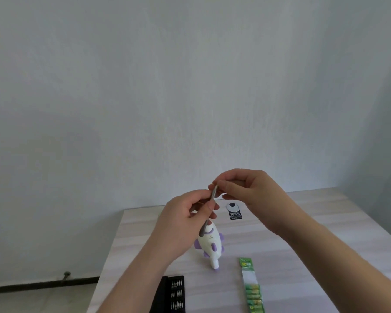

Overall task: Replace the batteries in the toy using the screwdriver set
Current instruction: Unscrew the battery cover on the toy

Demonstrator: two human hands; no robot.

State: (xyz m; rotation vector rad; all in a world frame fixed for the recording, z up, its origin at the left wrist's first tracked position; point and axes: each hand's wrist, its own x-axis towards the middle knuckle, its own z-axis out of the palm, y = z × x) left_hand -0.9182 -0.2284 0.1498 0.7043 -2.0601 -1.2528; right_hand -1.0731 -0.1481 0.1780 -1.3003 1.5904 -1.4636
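Note:
My left hand (185, 213) grips a slim grey screwdriver handle (204, 229), held upright above the table. At the handle's top end, my right hand (246, 188) pinches a small metal bit (215, 188) between thumb and fingertips. Below both hands a white toy with purple feet (211, 247) lies on the pale wooden table (303, 256). A black screwdriver set case (175, 294) with rows of bits sits open at the table's near edge. A green strip of batteries (252, 290) lies to the right of the toy.
A small dark card with a white circle and "100%" print (234, 211) lies farther back on the table. A plain grey wall stands behind. The table's left edge runs diagonally past the case, and a dark baseboard strip (43, 284) shows on the floor line at left.

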